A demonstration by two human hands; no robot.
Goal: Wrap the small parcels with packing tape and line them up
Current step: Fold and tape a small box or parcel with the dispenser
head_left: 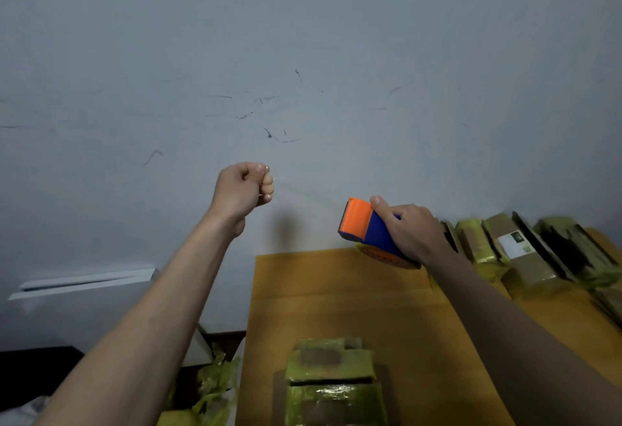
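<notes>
My right hand (412,232) grips a blue and orange tape dispenser (367,228) raised above the far edge of the yellow-brown table (336,294). My left hand (244,189) is lifted in front of the wall, its fingers curled and pinching the end of a faint clear tape strip (303,191) that stretches to the dispenser. A small parcel (331,382) wrapped in yellowish tape lies on the table near me. Several wrapped parcels (525,257) stand in a row at the right.
A scuffed grey wall (303,55) rises just behind the table. A white unit (84,287) sits low at the left. Crumpled yellow-green wrapping (215,388) lies beside the table's left edge, over a dark floor.
</notes>
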